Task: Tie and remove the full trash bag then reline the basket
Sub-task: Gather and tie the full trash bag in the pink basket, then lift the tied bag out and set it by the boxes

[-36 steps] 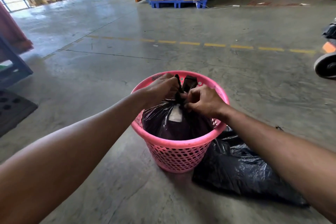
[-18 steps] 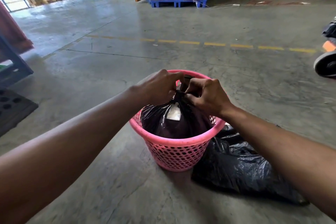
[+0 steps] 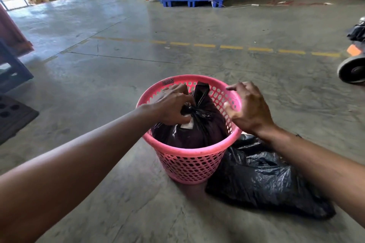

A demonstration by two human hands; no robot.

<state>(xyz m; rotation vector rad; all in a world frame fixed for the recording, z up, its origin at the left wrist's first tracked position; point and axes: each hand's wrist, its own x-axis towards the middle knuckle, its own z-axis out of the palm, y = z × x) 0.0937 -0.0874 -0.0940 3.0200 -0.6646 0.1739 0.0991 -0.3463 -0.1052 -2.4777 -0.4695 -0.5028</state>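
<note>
A pink perforated basket stands on the concrete floor in front of me. Inside it sits a full black trash bag, its neck bunched into a knot with a tail sticking up. My left hand grips the bag at the knot. My right hand hovers over the basket's right rim, fingers spread, holding nothing. A second black bag lies crumpled on the floor against the basket's right side.
A wheel of a cart is at the right edge. Dark blue frame and black mat lie at the left. Stacked cartons on a blue pallet stand far ahead beyond a dashed yellow floor line.
My right hand has let go of the bag's neck and moved right, opening its fingers. My left hand stays on the knot. The bag's tail now stands free.
</note>
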